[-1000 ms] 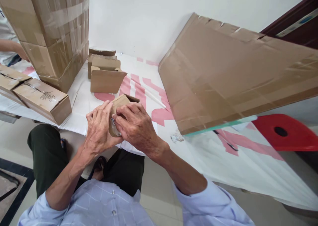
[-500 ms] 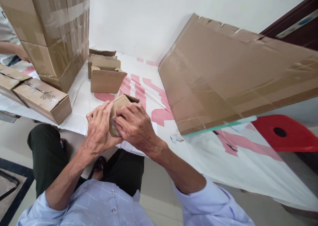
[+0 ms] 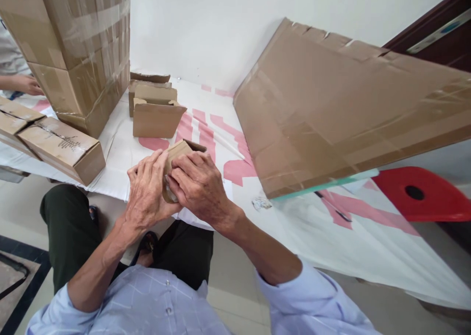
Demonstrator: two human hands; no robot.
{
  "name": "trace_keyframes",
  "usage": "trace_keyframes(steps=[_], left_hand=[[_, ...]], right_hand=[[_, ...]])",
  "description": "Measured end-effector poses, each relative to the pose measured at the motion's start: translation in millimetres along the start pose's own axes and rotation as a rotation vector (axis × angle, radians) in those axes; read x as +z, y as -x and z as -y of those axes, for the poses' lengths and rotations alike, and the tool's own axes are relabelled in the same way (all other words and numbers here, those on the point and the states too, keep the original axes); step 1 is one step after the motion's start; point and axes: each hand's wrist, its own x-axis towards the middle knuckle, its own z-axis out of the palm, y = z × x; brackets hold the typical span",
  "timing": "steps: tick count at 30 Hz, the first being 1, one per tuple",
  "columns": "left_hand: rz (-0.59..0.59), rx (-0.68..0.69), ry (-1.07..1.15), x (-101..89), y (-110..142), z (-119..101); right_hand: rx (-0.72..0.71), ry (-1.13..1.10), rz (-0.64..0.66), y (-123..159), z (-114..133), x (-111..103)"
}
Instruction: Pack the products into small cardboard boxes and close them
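Observation:
Between my two hands is a small brown cardboard box point(image 3: 177, 151) at the table's near edge, its far end showing a dark opening. My left hand point(image 3: 146, 190) is wrapped along the box's left side, thumb underneath. My right hand point(image 3: 198, 185) lies over the right side, its fingers curled and pinched at the near face. Something shiny and pale, perhaps tape or plastic, shows at those fingertips; most of it is hidden. Just beyond stand open small cardboard boxes point(image 3: 158, 120) with raised flaps.
A tall stack of taped cartons point(image 3: 84, 50) stands at left, with long closed boxes point(image 3: 64, 146) before it. A co-worker's hand point(image 3: 27, 85) shows behind. At right are a large cardboard sheet point(image 3: 331, 109), a red stool point(image 3: 434, 195), crumpled plastic point(image 3: 261, 203) and a dark thin tool point(image 3: 342, 216).
My hands and the small box stay almost in place. The view shifts slightly, and the co-worker's hand at far left has changed its pose.

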Motion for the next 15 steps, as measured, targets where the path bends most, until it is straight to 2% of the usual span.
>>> trace_keyframes(steps=[8,15], left_hand=[[-0.030,-0.006,-0.010,2.2,1.1,-0.6],[-0.054,0.035,-0.011,2.6,2.1,-0.4]], right_hand=[[0.025,-0.030,0.064,0.2,1.0,2.0],[0.018,0.001,0.048,-0.9,1.7,4.6]])
